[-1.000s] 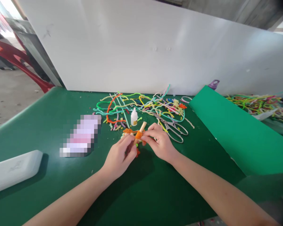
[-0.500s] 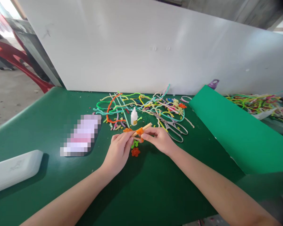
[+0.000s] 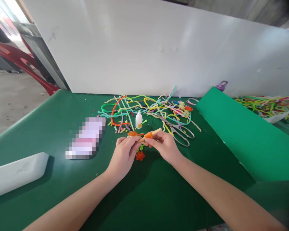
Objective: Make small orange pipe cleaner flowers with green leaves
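A thin wooden stick [image 3: 156, 132] with an orange fuzzy strand [image 3: 148, 135] wound around it is held between both hands. My left hand [image 3: 124, 153] is closed on the stick's lower left part. The fingers of my right hand [image 3: 167, 147] pinch the orange winding near the upper end. An orange flower [image 3: 140, 156] and a bit of green show below the fingers, and another orange shape [image 3: 132, 133] lies just above my left fingers. A small white bottle [image 3: 138, 120] stands just beyond the hands.
Scissors [image 3: 180, 130] lie right of the bottle, among colourful fuzzy strands [image 3: 118, 110]. A blurred-out flat object [image 3: 88, 138] and a white case [image 3: 19, 173] are at the left. A green board [image 3: 250, 138] lies at the right, and a white panel [image 3: 135, 48] stands behind.
The stick has shifted slightly right and is tilted a little flatter, with both hands still on it. The whole view has moved slightly, so the table items appear further right.
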`<state>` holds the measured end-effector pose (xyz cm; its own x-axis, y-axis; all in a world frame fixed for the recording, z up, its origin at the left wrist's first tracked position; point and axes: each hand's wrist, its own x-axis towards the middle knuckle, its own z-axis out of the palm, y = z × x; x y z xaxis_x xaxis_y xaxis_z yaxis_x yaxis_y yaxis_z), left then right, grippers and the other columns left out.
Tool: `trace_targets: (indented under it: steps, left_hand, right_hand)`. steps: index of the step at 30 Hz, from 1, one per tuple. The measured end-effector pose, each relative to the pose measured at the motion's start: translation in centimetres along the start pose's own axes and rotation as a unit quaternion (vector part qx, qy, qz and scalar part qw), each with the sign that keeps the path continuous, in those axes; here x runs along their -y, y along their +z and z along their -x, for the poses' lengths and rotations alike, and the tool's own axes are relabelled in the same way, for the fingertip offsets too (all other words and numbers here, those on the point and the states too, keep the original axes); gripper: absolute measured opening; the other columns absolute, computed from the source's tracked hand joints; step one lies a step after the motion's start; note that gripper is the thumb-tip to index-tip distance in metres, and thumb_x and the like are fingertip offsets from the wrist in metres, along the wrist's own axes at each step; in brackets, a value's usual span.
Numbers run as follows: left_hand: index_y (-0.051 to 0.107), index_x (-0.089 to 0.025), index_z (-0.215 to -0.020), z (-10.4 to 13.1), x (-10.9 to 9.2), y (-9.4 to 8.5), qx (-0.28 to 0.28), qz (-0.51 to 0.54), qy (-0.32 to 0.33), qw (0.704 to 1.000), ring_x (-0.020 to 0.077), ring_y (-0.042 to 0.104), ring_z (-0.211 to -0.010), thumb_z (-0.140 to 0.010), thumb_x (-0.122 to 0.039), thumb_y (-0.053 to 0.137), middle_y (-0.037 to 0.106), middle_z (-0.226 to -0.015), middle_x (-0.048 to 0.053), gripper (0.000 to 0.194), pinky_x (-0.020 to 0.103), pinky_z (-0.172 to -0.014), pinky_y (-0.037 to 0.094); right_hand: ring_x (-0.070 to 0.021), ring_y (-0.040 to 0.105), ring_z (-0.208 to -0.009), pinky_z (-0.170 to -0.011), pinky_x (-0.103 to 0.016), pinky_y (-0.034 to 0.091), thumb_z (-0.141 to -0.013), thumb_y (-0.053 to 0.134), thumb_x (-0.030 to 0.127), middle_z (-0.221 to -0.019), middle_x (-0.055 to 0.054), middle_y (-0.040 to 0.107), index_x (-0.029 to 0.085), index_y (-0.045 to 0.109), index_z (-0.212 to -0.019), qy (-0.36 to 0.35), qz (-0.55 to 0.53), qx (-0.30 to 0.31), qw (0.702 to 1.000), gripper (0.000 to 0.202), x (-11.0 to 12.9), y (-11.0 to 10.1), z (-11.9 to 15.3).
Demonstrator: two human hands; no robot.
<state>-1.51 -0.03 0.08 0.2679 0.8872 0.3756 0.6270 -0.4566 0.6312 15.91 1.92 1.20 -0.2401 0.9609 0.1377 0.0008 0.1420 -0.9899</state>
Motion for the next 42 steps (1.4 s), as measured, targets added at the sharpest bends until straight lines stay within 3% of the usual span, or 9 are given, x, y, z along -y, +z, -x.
trace_targets:
  steps: [10, 15, 21, 26, 31, 33, 36, 40, 42]
  left_hand:
    - [0.060, -0.023, -0.100, -0.1, -0.1, 0.2, -0.011, -0.013, -0.003, 1.000, 0.0183, 0.056, -0.078, -0.091, -0.028, 0.044, 0.069, -0.092, 0.003, 0.019, 0.035, -0.082, 0.037]
    - [0.061, -0.025, -0.102, 0.1, 0.4, 0.3, -0.011, -0.012, -0.020, 1.000, 0.0191, 0.057, -0.076, -0.089, -0.031, 0.047, 0.070, -0.092, 0.003, 0.020, 0.034, -0.080, 0.039]
    - [0.064, -0.025, -0.101, 0.2, 0.5, 0.2, 0.014, -0.003, -0.016, 1.000, 0.0171, 0.053, -0.068, -0.090, -0.030, 0.045, 0.069, -0.077, 0.001, 0.023, 0.033, -0.077, 0.038]
    - [0.065, -0.025, -0.099, 0.0, 0.3, 0.2, 0.011, 0.003, -0.013, 1.000, 0.0171, 0.053, -0.066, -0.090, -0.029, 0.044, 0.067, -0.073, 0.001, 0.023, 0.034, -0.077, 0.038]
    - [0.066, -0.024, -0.099, -0.2, 0.4, 0.0, -0.003, 0.027, -0.048, 0.998, 0.0196, 0.054, -0.073, -0.089, -0.032, 0.046, 0.066, -0.072, 0.002, 0.024, 0.033, -0.076, 0.041]
    - [0.066, -0.023, -0.098, -0.1, 0.4, -0.2, -0.013, 0.054, -0.076, 0.996, 0.0191, 0.054, -0.074, -0.089, -0.033, 0.045, 0.063, -0.072, 0.002, 0.024, 0.031, -0.075, 0.042]
    - [0.061, -0.022, -0.099, -0.2, 0.3, -0.5, -0.069, 0.135, -0.138, 0.979, 0.0139, 0.051, -0.062, -0.090, -0.034, 0.043, 0.056, -0.069, -0.001, 0.023, 0.026, -0.062, 0.041]
    - [0.049, -0.022, -0.108, -0.8, 1.0, -0.6, -0.245, 0.272, -0.174, 0.914, 0.0103, 0.043, -0.058, -0.090, -0.033, 0.044, 0.044, -0.063, -0.005, 0.022, 0.021, -0.056, 0.037]
    - [0.046, -0.022, -0.113, -1.2, 1.7, -0.5, -0.281, 0.320, -0.204, 0.881, 0.0097, 0.042, -0.056, -0.088, -0.033, 0.048, 0.043, -0.062, -0.005, 0.027, 0.020, -0.053, 0.036]
  right_hand:
    - [-0.0112, 0.059, -0.063, -0.064, -0.026, 0.049, -0.076, 0.067, 0.035, -0.066, 0.001, 0.064, 0.019, 0.065, -0.078, 0.015, -0.069, -0.041, 0.997, 0.016, -0.2, 0.4, 0.0]
    - [-0.0115, 0.057, -0.063, -0.063, -0.027, 0.048, -0.068, 0.073, 0.036, -0.067, 0.001, 0.062, 0.019, 0.066, -0.084, 0.059, -0.130, -0.005, 0.990, 0.024, -1.0, 0.3, -0.4]
    - [-0.0083, 0.049, -0.052, -0.054, -0.024, 0.043, -0.071, 0.070, 0.037, -0.059, 0.003, 0.057, 0.018, 0.066, -0.080, 0.055, -0.095, -0.017, 0.994, 0.021, -0.6, 0.1, -0.4]
    - [-0.0106, 0.052, -0.056, -0.059, -0.027, 0.046, -0.075, 0.066, 0.041, -0.058, 0.003, 0.057, 0.018, 0.063, -0.082, 0.038, -0.072, -0.015, 0.997, 0.024, -0.5, 0.2, -0.3]
    - [-0.0096, 0.048, -0.052, -0.052, -0.025, 0.042, -0.073, 0.067, 0.042, -0.055, 0.002, 0.053, 0.018, 0.064, -0.077, 0.026, -0.079, -0.076, 0.994, 0.025, -0.6, -1.4, -1.5]
    - [-0.0087, 0.045, -0.049, -0.051, -0.024, 0.040, -0.071, 0.068, 0.042, -0.052, 0.004, 0.048, 0.018, 0.063, -0.074, 0.003, -0.119, -0.162, 0.980, 0.025, -0.7, -2.8, -2.4]
    - [-0.0073, 0.043, -0.050, -0.050, -0.022, 0.038, -0.072, 0.069, 0.039, -0.056, 0.005, 0.047, 0.019, 0.061, -0.074, -0.050, -0.130, -0.265, 0.954, 0.021, -0.9, -4.1, -3.2]
    - [-0.0099, 0.049, -0.057, -0.055, -0.024, 0.041, -0.077, 0.065, 0.039, -0.061, 0.002, 0.053, 0.019, 0.062, -0.083, -0.047, -0.038, -0.185, 0.981, 0.021, -1.2, -3.4, -2.6]
    - [-0.0104, 0.051, -0.058, -0.057, -0.024, 0.042, -0.078, 0.063, 0.039, -0.063, 0.002, 0.054, 0.019, 0.063, -0.087, -0.042, -0.010, -0.154, 0.987, 0.022, -1.2, -2.7, -2.0]
